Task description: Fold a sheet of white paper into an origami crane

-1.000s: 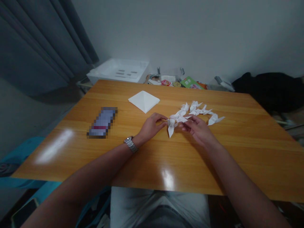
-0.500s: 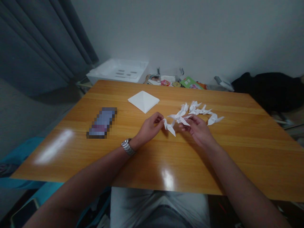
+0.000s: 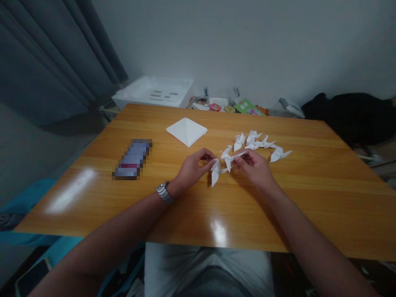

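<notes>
Between finger and thumb of my left hand (image 3: 198,167) is a white folded paper crane (image 3: 215,172), its pointed end hanging down toward the tabletop. My right hand (image 3: 253,164) pinches a second paper crane (image 3: 228,158) by one pointed end, just to the right of the first. The two cranes are close together; I cannot tell whether they touch. Behind my right hand lies a loose group of several more white paper cranes (image 3: 253,144), one of them (image 3: 279,154) a little apart on the right.
A white paper diamond (image 3: 187,133) lies on the wooden table (image 3: 123,214) beyond my left hand. Left of it is a phone (image 3: 133,159), its screen blurred out. Past the far edge stand a white tray (image 3: 182,99) and a green packet (image 3: 247,107).
Both cranes have turned in my fingers. The left one now points more steeply down, and the right one has come lower, away from the group behind.
</notes>
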A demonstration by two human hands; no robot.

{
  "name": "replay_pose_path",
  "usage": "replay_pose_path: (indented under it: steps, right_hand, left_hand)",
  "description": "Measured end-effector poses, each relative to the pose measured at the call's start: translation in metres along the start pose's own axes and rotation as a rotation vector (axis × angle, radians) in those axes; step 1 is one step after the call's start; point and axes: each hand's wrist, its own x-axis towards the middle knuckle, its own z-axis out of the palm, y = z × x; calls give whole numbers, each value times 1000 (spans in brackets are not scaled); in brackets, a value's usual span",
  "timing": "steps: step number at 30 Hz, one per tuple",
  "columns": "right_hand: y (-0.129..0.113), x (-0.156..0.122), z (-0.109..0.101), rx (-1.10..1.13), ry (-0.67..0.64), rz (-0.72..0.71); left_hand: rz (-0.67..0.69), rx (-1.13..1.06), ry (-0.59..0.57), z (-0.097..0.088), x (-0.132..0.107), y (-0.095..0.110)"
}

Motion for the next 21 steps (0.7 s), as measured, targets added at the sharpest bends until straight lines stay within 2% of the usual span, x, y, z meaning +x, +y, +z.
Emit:
replay_pose_path:
  steps: [13, 21]
  right_hand:
    - [5, -3, 2, -54, -92, -66]
    - [2, -5, 2, -158, -143, -77]
  left_hand:
    - [59, 45, 30, -1, -2, 8]
    - [-25, -38, 24, 1, -2, 4]
